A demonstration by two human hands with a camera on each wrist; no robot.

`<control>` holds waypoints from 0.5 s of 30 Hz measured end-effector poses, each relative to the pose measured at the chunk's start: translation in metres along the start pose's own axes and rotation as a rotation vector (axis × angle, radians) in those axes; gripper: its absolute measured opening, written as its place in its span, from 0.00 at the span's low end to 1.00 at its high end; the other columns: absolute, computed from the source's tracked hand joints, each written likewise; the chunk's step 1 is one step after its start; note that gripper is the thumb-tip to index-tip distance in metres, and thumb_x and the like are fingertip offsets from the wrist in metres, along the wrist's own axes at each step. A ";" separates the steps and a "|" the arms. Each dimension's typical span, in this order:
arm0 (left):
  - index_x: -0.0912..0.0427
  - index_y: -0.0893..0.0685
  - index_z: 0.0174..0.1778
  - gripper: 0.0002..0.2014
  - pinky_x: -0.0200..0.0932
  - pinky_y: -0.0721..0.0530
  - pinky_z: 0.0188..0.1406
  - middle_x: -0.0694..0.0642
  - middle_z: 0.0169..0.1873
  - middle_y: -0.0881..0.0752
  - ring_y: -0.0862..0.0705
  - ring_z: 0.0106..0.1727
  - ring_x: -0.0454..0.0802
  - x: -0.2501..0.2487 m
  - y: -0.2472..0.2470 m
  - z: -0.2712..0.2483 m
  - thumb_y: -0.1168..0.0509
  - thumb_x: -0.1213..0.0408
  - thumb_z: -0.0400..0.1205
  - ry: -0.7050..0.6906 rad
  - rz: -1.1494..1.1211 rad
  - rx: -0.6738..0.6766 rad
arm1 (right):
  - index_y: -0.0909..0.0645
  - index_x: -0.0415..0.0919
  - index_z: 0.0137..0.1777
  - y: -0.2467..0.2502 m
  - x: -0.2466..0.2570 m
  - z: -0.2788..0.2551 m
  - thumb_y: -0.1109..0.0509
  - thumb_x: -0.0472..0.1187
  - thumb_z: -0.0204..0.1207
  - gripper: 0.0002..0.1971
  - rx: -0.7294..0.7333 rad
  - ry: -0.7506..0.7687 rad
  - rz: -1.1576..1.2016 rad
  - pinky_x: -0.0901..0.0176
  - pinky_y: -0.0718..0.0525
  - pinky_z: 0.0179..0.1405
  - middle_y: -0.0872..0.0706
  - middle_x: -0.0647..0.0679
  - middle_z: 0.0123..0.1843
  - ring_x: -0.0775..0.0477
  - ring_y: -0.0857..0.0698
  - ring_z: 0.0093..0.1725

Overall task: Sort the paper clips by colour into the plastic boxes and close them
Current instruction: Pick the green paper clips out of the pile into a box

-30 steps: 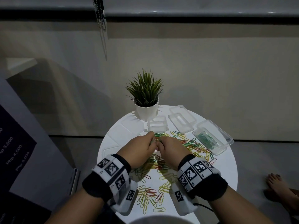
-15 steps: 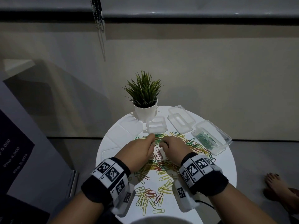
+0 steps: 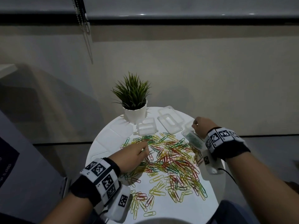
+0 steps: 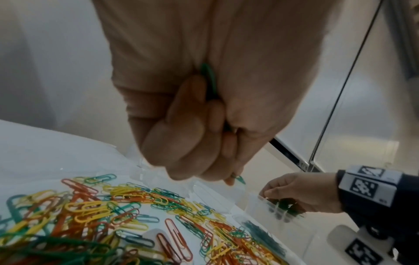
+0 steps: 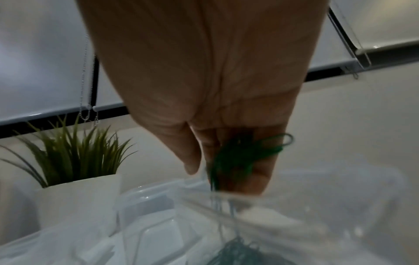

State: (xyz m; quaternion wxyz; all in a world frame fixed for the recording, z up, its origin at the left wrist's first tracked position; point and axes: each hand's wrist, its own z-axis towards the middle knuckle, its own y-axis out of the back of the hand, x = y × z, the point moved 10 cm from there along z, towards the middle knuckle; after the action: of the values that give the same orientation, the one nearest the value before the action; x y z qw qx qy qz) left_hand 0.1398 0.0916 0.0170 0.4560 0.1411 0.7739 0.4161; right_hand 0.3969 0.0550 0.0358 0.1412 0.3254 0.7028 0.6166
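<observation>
Now my right hand [image 3: 201,127] pinches green clips [image 5: 246,154] over the clear box [image 3: 192,136] at two o'clock; my left hand [image 3: 134,156], fingers curled on one green clip [image 4: 208,75], sits over the mixed pile [image 3: 171,160] at centre.

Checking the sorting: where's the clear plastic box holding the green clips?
In the head view, the clear plastic box sits at the table's right edge, under the right hand, beside the mixed clip pile.

My head camera looks steeply down over the round table [image 3: 103,143]; both wrist cameras sit close, facing fingerward, sharing the far-right-edge box [image 4: 260,202].
</observation>
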 end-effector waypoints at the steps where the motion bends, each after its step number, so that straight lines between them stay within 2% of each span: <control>1: 0.47 0.30 0.42 0.10 0.45 0.29 0.41 0.45 0.33 0.25 0.28 0.36 0.43 -0.001 -0.001 0.002 0.50 0.54 0.89 -0.002 0.013 0.005 | 0.25 0.32 0.68 -0.006 -0.001 0.003 0.43 0.38 0.85 0.16 0.027 0.008 0.005 0.55 0.25 0.62 0.20 0.35 0.68 0.36 0.22 0.68; 4: 0.50 0.28 0.45 0.09 0.44 0.31 0.37 0.44 0.32 0.26 0.29 0.34 0.41 -0.010 -0.002 0.006 0.49 0.55 0.89 -0.011 0.053 0.022 | 0.25 0.35 0.70 -0.005 -0.012 0.003 0.44 0.32 0.82 0.18 0.005 0.014 0.145 0.54 0.26 0.67 0.20 0.37 0.70 0.37 0.22 0.69; 6: 0.52 0.27 0.46 0.09 0.42 0.31 0.35 0.43 0.31 0.26 0.29 0.33 0.40 -0.020 -0.001 0.010 0.48 0.55 0.89 -0.014 0.074 0.045 | 0.21 0.35 0.65 0.012 -0.027 -0.006 0.43 0.30 0.80 0.17 -0.121 0.033 0.346 0.48 0.22 0.67 0.16 0.37 0.64 0.36 0.19 0.63; 8: 0.52 0.27 0.47 0.09 0.43 0.30 0.37 0.44 0.34 0.25 0.26 0.37 0.43 -0.037 0.002 0.021 0.48 0.55 0.89 -0.041 0.118 0.056 | 0.21 0.35 0.65 0.031 -0.042 -0.024 0.39 0.32 0.78 0.16 -0.270 0.057 0.405 0.50 0.22 0.65 0.16 0.38 0.63 0.37 0.18 0.60; 9: 0.52 0.27 0.47 0.08 0.44 0.29 0.40 0.46 0.36 0.23 0.25 0.40 0.47 -0.048 0.004 0.030 0.48 0.55 0.89 -0.066 0.160 0.060 | 0.24 0.35 0.69 0.032 -0.046 -0.034 0.34 0.35 0.78 0.19 -0.278 0.067 0.358 0.50 0.23 0.67 0.19 0.39 0.66 0.38 0.19 0.63; 11: 0.55 0.27 0.51 0.08 0.46 0.28 0.43 0.53 0.43 0.19 0.23 0.45 0.53 -0.078 0.002 0.057 0.48 0.56 0.89 -0.136 0.295 0.070 | 0.34 0.36 0.77 0.015 -0.054 -0.043 0.27 0.49 0.75 0.35 -0.156 0.037 0.202 0.46 0.27 0.72 0.27 0.38 0.74 0.38 0.25 0.71; 12: 0.57 0.26 0.54 0.09 0.46 0.29 0.43 0.58 0.46 0.17 0.23 0.45 0.54 -0.096 -0.001 0.072 0.48 0.57 0.89 -0.171 0.372 0.076 | 0.38 0.36 0.78 0.003 -0.059 -0.045 0.25 0.54 0.72 0.40 -0.082 0.009 0.153 0.45 0.26 0.72 0.29 0.37 0.75 0.38 0.26 0.71; 13: 0.59 0.25 0.57 0.10 0.46 0.30 0.41 0.61 0.48 0.17 0.24 0.44 0.55 -0.115 -0.005 0.088 0.48 0.58 0.89 -0.205 0.452 0.081 | 0.38 0.37 0.78 -0.008 -0.062 -0.045 0.25 0.56 0.70 0.42 -0.035 -0.009 0.149 0.47 0.25 0.69 0.28 0.37 0.74 0.39 0.25 0.70; 15: 0.61 0.24 0.59 0.11 0.43 0.33 0.37 0.61 0.47 0.18 0.26 0.42 0.54 -0.154 -0.014 0.115 0.46 0.59 0.88 -0.270 0.616 0.092 | 0.35 0.37 0.75 -0.019 -0.063 -0.045 0.26 0.55 0.72 0.38 -0.016 -0.015 0.200 0.50 0.22 0.63 0.25 0.38 0.71 0.40 0.22 0.66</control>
State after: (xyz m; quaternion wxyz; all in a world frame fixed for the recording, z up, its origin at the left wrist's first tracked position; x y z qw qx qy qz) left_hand 0.3202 0.0498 0.0696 0.4003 0.4426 0.6456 0.4766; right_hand 0.4114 -0.0202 0.0137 0.0867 0.3976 0.6607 0.6307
